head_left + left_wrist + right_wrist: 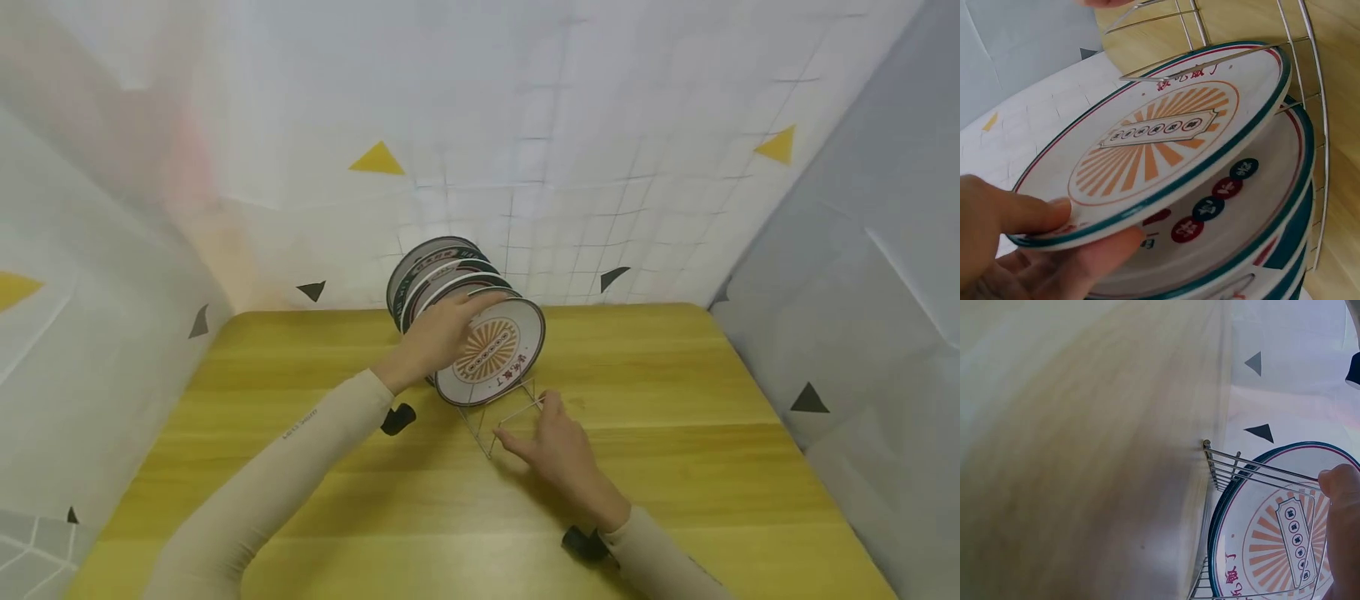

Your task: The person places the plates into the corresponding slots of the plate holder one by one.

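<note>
In the head view, my left hand [438,332] pinches the upper rim of the front plate [517,350], thumb on its face and fingers behind. The plate is white with a dark green rim and an orange sunburst. It stands tilted in a wire dish rack [1319,125], in front of several other plates [1254,212] lined up behind it. My right hand [562,446] holds the front end of the rack, thumb and fingers spread across its wires. In the right wrist view, one digit [1340,481] lies on a rack wire; the other fingers are hidden.
The rack stands on a yellow wood-grain table [660,392] near its back edge. White sheets [300,233] with yellow and black triangles rise behind and on both sides. Dark wrist devices [397,419] sit under both forearms.
</note>
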Available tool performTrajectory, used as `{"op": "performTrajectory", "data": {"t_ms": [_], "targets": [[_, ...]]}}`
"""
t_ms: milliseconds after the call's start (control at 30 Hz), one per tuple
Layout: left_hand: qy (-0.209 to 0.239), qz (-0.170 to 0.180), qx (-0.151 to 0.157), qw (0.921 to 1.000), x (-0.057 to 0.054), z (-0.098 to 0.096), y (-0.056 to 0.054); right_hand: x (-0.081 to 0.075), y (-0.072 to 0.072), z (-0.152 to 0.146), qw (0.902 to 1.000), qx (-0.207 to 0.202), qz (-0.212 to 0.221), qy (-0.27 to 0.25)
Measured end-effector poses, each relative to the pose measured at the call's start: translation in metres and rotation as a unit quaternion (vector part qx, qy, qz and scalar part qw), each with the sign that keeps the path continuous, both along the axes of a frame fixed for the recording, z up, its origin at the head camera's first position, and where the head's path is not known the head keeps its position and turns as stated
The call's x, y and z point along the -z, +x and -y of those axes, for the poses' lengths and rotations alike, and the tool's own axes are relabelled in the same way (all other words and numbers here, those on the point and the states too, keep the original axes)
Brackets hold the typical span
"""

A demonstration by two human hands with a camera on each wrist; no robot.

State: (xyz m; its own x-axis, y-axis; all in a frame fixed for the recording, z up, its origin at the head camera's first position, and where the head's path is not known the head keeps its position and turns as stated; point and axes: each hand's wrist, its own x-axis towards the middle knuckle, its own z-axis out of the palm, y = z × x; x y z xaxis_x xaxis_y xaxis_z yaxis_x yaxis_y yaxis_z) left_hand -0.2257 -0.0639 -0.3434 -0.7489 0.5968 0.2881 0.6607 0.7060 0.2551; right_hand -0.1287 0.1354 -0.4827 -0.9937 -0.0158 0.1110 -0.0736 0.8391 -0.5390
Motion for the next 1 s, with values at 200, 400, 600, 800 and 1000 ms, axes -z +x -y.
{"op": "performTrajectory", "data": {"t_ms": [200,400,600,800,1000], "targets": [[-0.01,0.021,0.006,0.9997,0.001,0.004,0.001,-0.001,-0.001,-0.002,0.9999,0.001,0.012,-0.006],[-0.044,-0.032,0.006,0.9985,0.013,0.01,0.007,0.0,-0.001,-0.003,0.9999,-0.007,0.011,-0.003],[-0.025,-0.167,0.012,0.9855,0.035,0.02,0.023,-0.001,-0.013,-0.02,0.998,-0.063,-0.008,-0.002],[0.01,-0.295,-0.033,0.9547,0.065,0.016,0.064,-0.001,-0.033,-0.044,0.9876,-0.157,-0.012,-0.006],[0.045,-0.194,-0.086,0.9763,0.102,-0.006,0.103,-0.004,-0.048,-0.055,0.9709,-0.236,0.01,-0.041]]}}
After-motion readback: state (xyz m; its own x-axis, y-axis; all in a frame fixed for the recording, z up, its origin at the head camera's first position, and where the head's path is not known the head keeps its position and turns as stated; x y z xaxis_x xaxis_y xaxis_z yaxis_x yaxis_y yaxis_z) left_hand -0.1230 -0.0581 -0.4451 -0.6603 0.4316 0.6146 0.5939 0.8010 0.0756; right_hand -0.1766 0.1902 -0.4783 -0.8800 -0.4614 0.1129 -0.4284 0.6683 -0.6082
